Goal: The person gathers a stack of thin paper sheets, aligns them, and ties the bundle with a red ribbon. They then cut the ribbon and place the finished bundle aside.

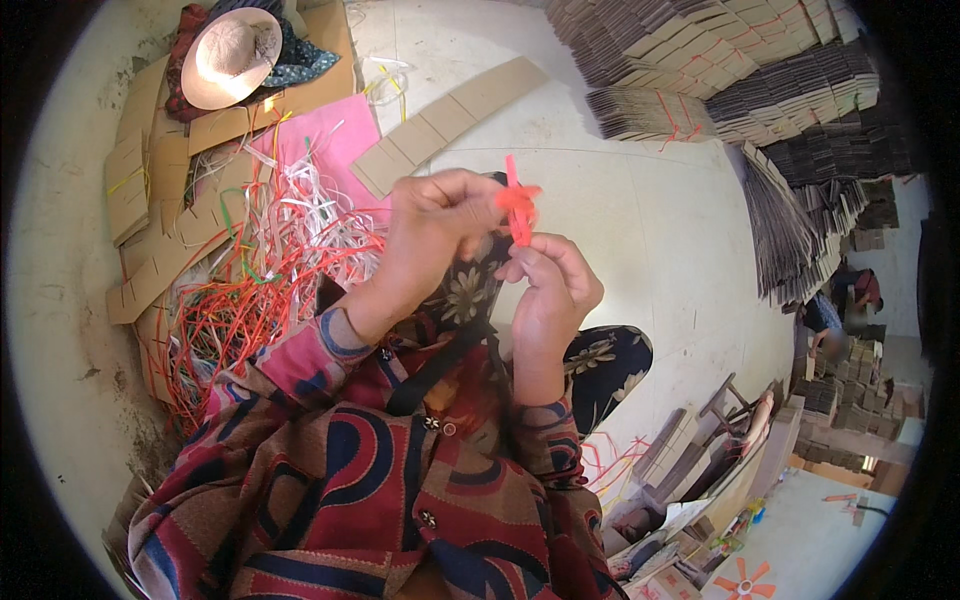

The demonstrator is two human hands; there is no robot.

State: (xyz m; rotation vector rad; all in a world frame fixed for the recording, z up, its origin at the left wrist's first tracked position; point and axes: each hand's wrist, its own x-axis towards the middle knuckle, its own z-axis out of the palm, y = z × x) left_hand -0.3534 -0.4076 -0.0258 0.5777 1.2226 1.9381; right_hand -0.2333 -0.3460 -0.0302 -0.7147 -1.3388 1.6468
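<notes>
In front of my chest, both hands work on a small bundle of bright red-orange plastic strap [518,205], which looks folded or knotted and points upward. My left hand [440,215] is closed on its upper part, the fingertips pressed against the strap and slightly blurred. Below it, my right hand [555,295] pinches the bundle's lower end between thumb and fingers. Left of my arm lies a large tangled pile of red, white and green straps [290,250], partly over a pink sheet [345,135].
A slotted cardboard strip [450,125] lies on the pale floor ahead. Tall stacks of cardboard [790,90] stand at the far right. A hat [235,55] rests on cloth at the far left. Another person [860,290] is in the right distance; an orange fan [745,578] shows lower right.
</notes>
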